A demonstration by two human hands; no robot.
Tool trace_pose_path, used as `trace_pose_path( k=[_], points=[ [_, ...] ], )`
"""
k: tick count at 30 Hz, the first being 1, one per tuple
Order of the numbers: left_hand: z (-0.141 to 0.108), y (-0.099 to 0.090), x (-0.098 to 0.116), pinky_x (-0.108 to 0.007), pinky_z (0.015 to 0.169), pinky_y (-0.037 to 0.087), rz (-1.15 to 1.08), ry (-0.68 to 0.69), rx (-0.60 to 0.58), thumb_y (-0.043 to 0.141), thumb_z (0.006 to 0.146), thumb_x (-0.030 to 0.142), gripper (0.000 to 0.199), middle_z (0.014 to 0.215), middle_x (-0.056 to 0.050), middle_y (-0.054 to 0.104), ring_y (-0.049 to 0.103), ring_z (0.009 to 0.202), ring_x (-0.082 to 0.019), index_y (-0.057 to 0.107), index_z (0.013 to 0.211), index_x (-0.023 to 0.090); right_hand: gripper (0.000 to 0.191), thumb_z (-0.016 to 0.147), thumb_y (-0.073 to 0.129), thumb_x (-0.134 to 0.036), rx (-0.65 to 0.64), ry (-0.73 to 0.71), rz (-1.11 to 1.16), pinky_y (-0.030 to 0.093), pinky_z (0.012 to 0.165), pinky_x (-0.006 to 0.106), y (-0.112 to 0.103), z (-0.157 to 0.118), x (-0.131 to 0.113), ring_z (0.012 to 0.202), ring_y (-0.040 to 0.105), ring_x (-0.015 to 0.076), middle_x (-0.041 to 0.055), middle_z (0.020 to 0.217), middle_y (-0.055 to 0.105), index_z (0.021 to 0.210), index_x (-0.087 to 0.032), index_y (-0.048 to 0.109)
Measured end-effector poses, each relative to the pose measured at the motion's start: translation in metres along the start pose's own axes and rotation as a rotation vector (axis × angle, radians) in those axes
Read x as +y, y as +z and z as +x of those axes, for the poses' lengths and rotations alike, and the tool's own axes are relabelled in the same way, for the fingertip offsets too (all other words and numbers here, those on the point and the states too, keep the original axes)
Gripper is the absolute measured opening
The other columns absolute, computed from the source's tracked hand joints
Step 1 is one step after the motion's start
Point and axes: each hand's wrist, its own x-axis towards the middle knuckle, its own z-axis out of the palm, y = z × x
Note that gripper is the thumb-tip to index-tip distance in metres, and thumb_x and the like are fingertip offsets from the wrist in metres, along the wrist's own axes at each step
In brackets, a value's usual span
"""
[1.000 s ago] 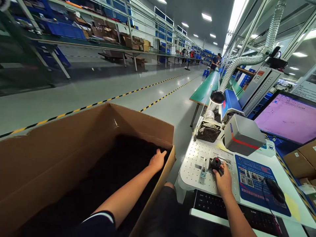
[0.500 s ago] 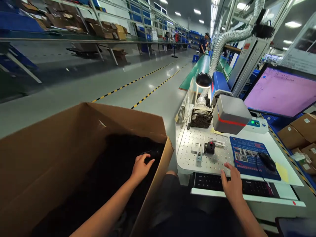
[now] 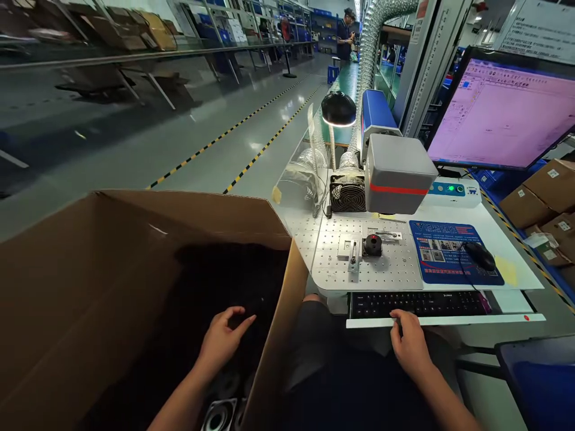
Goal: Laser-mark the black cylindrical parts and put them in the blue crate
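My left hand (image 3: 223, 338) is inside the large cardboard box (image 3: 211, 209), with thumb and forefinger apart and nothing visible between them. Dark contents fill the box, and their shapes are mostly lost in shadow. Near the bottom of the view, a round part in a square metal frame (image 3: 219, 415) shows. My right hand (image 3: 409, 344) is at the front edge of the keyboard tray (image 3: 449, 322), fingers loosely bent and thumb apart, just below the black keyboard (image 3: 417, 304). A small black cylindrical part (image 3: 372, 245) sits against metal stops on the perforated plate (image 3: 327, 263).
Above the plate hangs a grey machine head (image 3: 399, 173) with a red stripe. A fan (image 3: 348, 196) and a black lamp (image 3: 338, 109) stand behind. To the right are a mouse (image 3: 480, 256) on a blue mat (image 3: 442, 239), a monitor (image 3: 503, 114) and a chair (image 3: 534, 371).
My left hand has drawn back toward me inside the box, away from a dark part near its right wall. My right hand has pulled back from the plate's edge to the keyboard tray. The view has shifted.
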Motion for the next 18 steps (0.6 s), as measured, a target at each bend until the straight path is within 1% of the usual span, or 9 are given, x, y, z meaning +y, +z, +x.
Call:
trace_pose_path(
  k=[3,5,10,14,16,18],
  points=[
    [-0.004,-0.004,0.003,-0.044,0.076,0.053,-0.006,-0.021,-0.039,0.061,0.064,0.071,0.062,0.115,-0.012,0.061,0.057,0.066,-0.022,0.064,0.099,0.019,0.019,0.101,0.047,-0.027,-0.013,0.013,-0.002,0.058,0.091,0.052,-0.001,0.002,-0.001,0.105,0.066,0.029,0.0115,0.107,0.071,0.113,-0.022,0.06],
    [-0.008,-0.005,0.003,-0.045,0.077,0.053,0.01,-0.025,-0.046,0.062,0.065,0.07,0.062,0.115,-0.012,0.061,0.058,0.067,-0.022,0.065,0.1,0.02,0.019,0.101,0.049,-0.031,-0.01,0.027,0.002,0.058,0.091,0.051,-0.004,0.003,-0.003,0.105,0.066,0.0291,0.0116,0.107,0.071,0.113,-0.022,0.061],
    [-0.015,-0.007,-0.004,-0.045,0.077,0.053,0.037,-0.029,-0.079,0.063,0.063,0.067,0.057,0.112,-0.011,0.062,0.058,0.067,-0.023,0.067,0.097,0.021,0.023,0.101,0.051,-0.036,0.019,0.019,-0.002,0.056,0.094,0.052,-0.016,0.015,-0.004,0.108,0.065,0.0297,0.0127,0.111,0.071,0.115,-0.021,0.061],
    [-0.018,-0.007,-0.01,-0.045,0.077,0.054,0.043,-0.027,-0.106,0.064,0.059,0.064,0.053,0.109,-0.012,0.065,0.06,0.069,-0.025,0.069,0.092,0.022,0.026,0.101,0.052,-0.039,0.065,0.001,-0.022,0.056,0.092,0.05,-0.026,0.038,-0.003,0.106,0.066,0.0292,0.0122,0.109,0.072,0.116,-0.021,0.061],
    [-0.021,-0.009,-0.008,-0.046,0.076,0.055,0.026,-0.016,-0.095,0.066,0.057,0.063,0.052,0.107,-0.011,0.067,0.06,0.07,-0.026,0.07,0.09,0.023,0.026,0.1,0.052,-0.041,0.087,-0.008,-0.027,0.056,0.093,0.049,-0.029,0.054,-0.006,0.106,0.066,0.0293,0.0121,0.11,0.072,0.115,-0.021,0.062],
    [-0.026,-0.013,-0.002,-0.046,0.073,0.056,0.002,-0.015,-0.084,0.067,0.055,0.064,0.05,0.103,-0.01,0.068,0.061,0.069,-0.026,0.071,0.087,0.025,0.028,0.1,0.051,-0.042,0.115,-0.022,-0.027,0.054,0.095,0.049,-0.03,0.074,-0.01,0.106,0.066,0.0293,0.0121,0.109,0.072,0.113,-0.021,0.063]
  ],
)
